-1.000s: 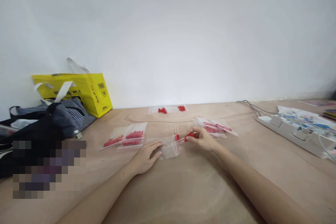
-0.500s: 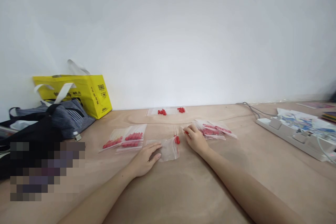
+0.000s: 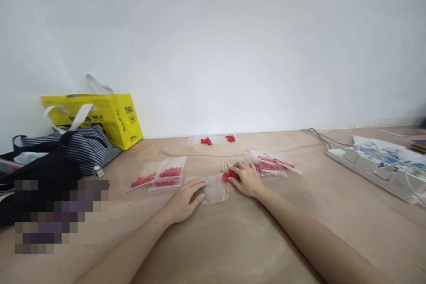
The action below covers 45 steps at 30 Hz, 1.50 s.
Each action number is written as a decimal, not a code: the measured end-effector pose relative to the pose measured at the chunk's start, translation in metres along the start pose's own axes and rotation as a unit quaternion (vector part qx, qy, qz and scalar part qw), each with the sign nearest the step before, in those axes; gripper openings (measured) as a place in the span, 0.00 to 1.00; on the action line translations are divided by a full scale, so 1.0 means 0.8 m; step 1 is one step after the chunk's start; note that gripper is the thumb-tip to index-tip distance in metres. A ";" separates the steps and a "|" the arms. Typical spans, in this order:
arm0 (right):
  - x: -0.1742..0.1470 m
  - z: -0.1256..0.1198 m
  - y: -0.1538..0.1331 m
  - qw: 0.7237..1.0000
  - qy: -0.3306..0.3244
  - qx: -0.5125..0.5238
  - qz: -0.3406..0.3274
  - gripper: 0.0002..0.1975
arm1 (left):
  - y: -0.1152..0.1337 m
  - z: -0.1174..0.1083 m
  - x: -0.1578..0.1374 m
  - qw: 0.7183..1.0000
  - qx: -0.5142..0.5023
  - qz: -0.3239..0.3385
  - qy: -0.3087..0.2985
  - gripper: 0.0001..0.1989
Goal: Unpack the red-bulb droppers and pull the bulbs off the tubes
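My left hand (image 3: 184,202) lies flat with its fingers apart, fingertips on the left part of a clear zip bag (image 3: 216,190). I see no red pieces inside that bag. Just past the bag's right edge lie small red pieces (image 3: 225,176), with thin pale stick-like lines reaching back from them. My right hand (image 3: 248,179) curls its fingers over more of these red pieces (image 3: 234,174), thumb and fingers around them; the fingers partly hide them. What exactly the pieces are is too small to tell.
Filled clear bags of red pieces lie left (image 3: 170,175) and right (image 3: 268,164). At the back, a clear sheet or bag (image 3: 218,140) bears two red heaps. A yellow bag (image 3: 128,120) and striped bag (image 3: 91,148) stand left. A white power strip (image 3: 369,175) with cables lies right.
My right hand has shifted slightly left, bringing red pieces up beside those at the clear bag's right edge. My left hand stays on the bag.
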State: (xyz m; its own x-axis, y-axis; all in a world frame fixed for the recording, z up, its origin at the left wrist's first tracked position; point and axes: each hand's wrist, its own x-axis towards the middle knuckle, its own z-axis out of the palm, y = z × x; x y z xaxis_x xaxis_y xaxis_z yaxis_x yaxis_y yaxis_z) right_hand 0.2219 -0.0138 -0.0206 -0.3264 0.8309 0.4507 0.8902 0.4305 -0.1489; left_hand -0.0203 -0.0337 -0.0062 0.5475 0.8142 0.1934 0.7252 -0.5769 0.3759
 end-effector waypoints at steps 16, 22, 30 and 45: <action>-0.010 0.001 0.013 0.978 0.141 0.138 0.063 0.07 | 0.001 -0.006 -0.007 0.998 0.014 0.046 0.033 0.20; -0.024 -0.014 -0.022 0.977 0.054 0.205 -0.026 0.09 | 0.003 -0.007 -0.009 0.999 0.012 0.049 -0.003 0.16; -0.018 0.011 -0.051 0.974 0.027 0.209 0.078 0.10 | 0.005 -0.004 -0.007 1.000 -0.014 0.027 0.006 0.16; -0.020 0.020 -0.040 0.873 0.086 0.472 0.085 0.08 | -0.007 0.004 0.012 0.888 -0.354 -0.165 0.244 0.31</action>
State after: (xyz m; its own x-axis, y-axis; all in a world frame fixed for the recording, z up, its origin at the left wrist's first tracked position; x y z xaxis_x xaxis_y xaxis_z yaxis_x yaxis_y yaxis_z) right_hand 0.1936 -0.0356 -0.0372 -0.0902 0.8812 0.4641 0.2354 0.4716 -0.8498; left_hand -0.0180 -0.0229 -0.0099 -0.0164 0.9623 0.2715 0.2748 -0.2567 0.9266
